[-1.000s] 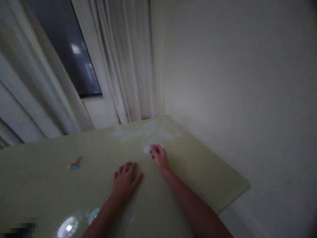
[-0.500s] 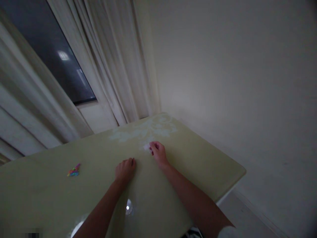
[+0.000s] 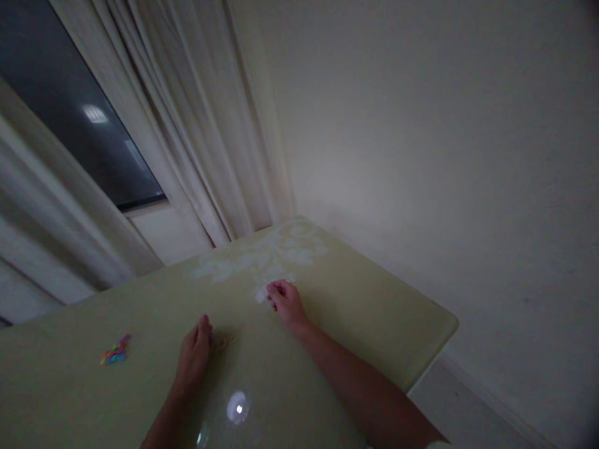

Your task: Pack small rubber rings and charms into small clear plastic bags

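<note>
My right hand (image 3: 286, 303) is closed in a pinch on a small whitish piece (image 3: 261, 295) that looks like thin plastic or paper; its exact kind is too blurred to tell. It hangs just over the table (image 3: 355, 312), near the pale flower pattern. To the left and nearer to me, my left hand (image 3: 193, 357) is closed with the thumb on top. Its inner side faces away, so whatever it may hold is hidden. A little pile of brightly coloured small pieces (image 3: 115, 351) lies on the table farther left, apart from both hands.
A plain wall (image 3: 421, 174) runs along the table's right side. Behind the far edge hang pale curtains (image 3: 210, 125) beside a dark window (image 3: 88, 118). The glossy tabletop reflects a lamp, and its right corner (image 3: 456, 323) ends above the floor.
My left hand has moved left and towards me, turning thumb up, away from the right hand. The right hand keeps its pinch on the whitish piece. The view has shifted slightly right.
</note>
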A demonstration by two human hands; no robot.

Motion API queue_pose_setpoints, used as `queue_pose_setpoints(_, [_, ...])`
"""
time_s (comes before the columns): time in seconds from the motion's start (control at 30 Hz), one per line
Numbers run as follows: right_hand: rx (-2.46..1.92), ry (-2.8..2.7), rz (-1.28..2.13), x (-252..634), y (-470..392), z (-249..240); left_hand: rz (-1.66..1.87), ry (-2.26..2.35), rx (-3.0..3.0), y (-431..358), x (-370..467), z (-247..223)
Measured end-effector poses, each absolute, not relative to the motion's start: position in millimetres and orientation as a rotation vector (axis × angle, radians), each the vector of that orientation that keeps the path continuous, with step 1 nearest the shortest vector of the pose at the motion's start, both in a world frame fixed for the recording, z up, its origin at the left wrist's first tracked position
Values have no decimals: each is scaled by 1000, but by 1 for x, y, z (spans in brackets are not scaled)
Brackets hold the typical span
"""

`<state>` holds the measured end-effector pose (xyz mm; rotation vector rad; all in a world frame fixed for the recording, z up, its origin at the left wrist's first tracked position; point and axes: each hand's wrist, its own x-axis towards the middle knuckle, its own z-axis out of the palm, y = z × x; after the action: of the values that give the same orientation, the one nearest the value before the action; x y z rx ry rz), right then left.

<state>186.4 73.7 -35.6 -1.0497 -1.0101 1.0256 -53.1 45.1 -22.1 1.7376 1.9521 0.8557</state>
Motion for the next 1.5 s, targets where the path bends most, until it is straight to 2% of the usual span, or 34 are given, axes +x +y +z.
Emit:
queue_pose_setpoints(0.07, [-1058,-1019,1035,185,73,-36,1076,1841,1617,36,-68,-29])
queue_pose_setpoints(0.23, [-1065,-1047,1059,180,71,-38,1216,1773,1645,25,-80,-38])
queue_pose_setpoints(0.4, [-1075,-1060,1047,179,71,-39,1023,1686,1901,24,-64,-41])
queue_pose_setpoints(0.6, [-1095,-1082,1032,179,71,-39,618,1707,2439,33,-42,-37])
queue_pose_setpoints(0.83, [-1124,-1117,1041,180,71,-39,411,1954,2342,57,-27,-25])
queue_pose_setpoints(1.1, [-1174,-1207,1042,180,69,-43,254,2102,2103,28,-32,-24])
queue_pose_setpoints(1.2, [-1214,-1265,1021,180,66,-45,431,2039,1965,11,-45,-24])
queue_pose_setpoints(1.37, [-1246,-1363,1030,180,60,-47,1147,1974,1384,-8,-66,-21])
queue_pose_setpoints(1.5, [-1235,-1400,1063,182,55,-46,1285,1822,1304,1,-74,-24])
